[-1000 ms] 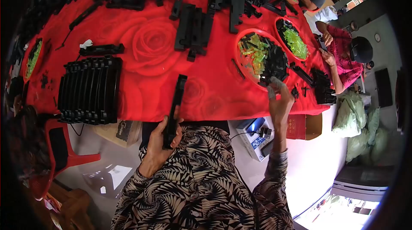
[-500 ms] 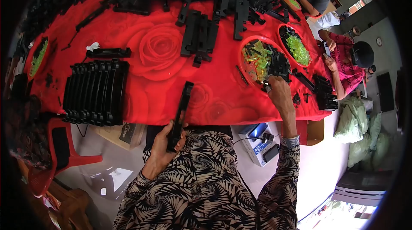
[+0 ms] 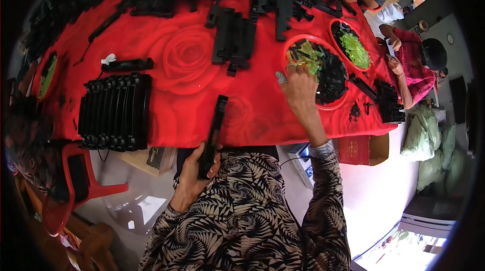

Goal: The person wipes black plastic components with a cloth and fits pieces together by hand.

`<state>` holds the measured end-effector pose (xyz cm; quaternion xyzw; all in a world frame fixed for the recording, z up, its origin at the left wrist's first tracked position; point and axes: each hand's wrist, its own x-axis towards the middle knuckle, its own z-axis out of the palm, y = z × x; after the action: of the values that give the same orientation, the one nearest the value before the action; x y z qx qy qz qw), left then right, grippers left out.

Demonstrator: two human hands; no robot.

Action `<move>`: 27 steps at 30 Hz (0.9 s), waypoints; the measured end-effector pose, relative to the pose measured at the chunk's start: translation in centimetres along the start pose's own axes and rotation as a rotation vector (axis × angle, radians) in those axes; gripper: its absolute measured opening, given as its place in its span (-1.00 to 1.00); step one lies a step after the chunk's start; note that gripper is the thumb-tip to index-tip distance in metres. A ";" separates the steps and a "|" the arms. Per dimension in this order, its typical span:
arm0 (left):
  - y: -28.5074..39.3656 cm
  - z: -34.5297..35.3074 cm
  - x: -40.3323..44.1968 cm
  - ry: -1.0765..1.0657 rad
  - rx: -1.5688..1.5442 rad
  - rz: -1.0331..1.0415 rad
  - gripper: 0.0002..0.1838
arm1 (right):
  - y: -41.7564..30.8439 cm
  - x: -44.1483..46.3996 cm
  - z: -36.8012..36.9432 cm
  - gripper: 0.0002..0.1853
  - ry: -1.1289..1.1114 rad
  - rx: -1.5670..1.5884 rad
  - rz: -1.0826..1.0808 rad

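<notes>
My left hand [image 3: 191, 174] is wrapped around the lower end of a long, narrow black plastic part [image 3: 217, 122], held upright at the table's front edge. My right hand [image 3: 302, 91] reaches over the near left rim of a red round basket [image 3: 339, 104]. Its fingers are bent and drawn together at the yellow-green translucent pieces [image 3: 309, 54]; their tips are partly hidden, so what they pinch does not show. A grey cover sits on one digit. Small black pieces [image 3: 332, 76] fill the basket's right side.
A row of black parts [image 3: 115, 111] stands at the table's left front. More black parts [image 3: 235, 36] lie mid-table and heap at the back. A second basket [image 3: 355, 48] holds green and black pieces. A co-worker in pink [image 3: 411, 58] sits at right. A red chair [image 3: 93, 180] stands at left.
My right hand has moved left within the basket, from the black pieces to the yellow-green ones. My left hand keeps the black part in nearly the same place.
</notes>
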<state>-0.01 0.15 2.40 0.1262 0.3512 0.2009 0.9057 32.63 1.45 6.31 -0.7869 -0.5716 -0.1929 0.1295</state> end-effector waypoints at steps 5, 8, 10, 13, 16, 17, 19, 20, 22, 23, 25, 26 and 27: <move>0.0 -0.2 0.3 0.007 -0.029 -0.008 -0.47 | -0.4 -0.9 2.3 -0.79 0.098 -0.008 0.136; 0.1 0.1 0.2 0.051 0.000 0.003 -0.46 | 0.1 -1.6 1.9 -0.80 0.116 -0.023 0.041; 0.2 0.2 0.1 0.057 -0.018 -0.019 -0.47 | 0.4 -2.5 1.4 -0.81 0.127 0.009 0.020; 0.0 -0.1 0.3 0.040 -0.010 0.008 -0.48 | 0.8 -4.4 -0.3 -0.81 0.124 0.092 -0.025; 0.1 -0.2 0.2 0.032 0.014 0.007 -0.49 | 2.0 -6.9 -1.4 -0.77 0.128 0.231 -0.105; 0.1 -0.1 0.2 0.034 0.013 0.005 -0.49 | 2.5 -7.6 -1.6 -0.74 0.144 0.319 -0.163; 0.2 0.2 0.0 0.054 0.041 0.018 -0.49 | 3.1 -8.5 -3.1 -0.70 0.138 0.366 -0.189; 0.1 0.1 0.1 0.054 0.041 0.016 -0.49 | 3.6 -9.1 -3.5 -0.71 0.097 0.376 -0.198; 0.0 -0.3 0.2 0.014 0.020 0.018 -0.49 | 4.2 -10.0 -4.4 -0.73 0.028 0.382 -0.191; 0.0 -0.4 0.3 0.013 0.020 0.014 -0.49 | 4.3 -10.2 -4.9 -0.73 0.025 0.379 -0.188; 0.0 -0.6 0.3 -0.021 0.042 0.028 -0.49 | 4.7 -10.5 -5.8 -0.72 -0.035 0.373 -0.175; 0.1 -0.3 0.2 0.038 0.034 0.014 -0.49 | 4.8 -10.6 -6.3 -0.72 -0.041 0.368 -0.173; 0.1 -0.2 0.2 0.037 0.031 0.008 -0.49 | 5.0 -10.6 -6.7 -0.72 -0.058 0.407 -0.142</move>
<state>-0.09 0.37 2.21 0.1379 0.3702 0.2016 0.8963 33.43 -11.95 7.62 -0.7076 -0.6561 -0.0594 0.2555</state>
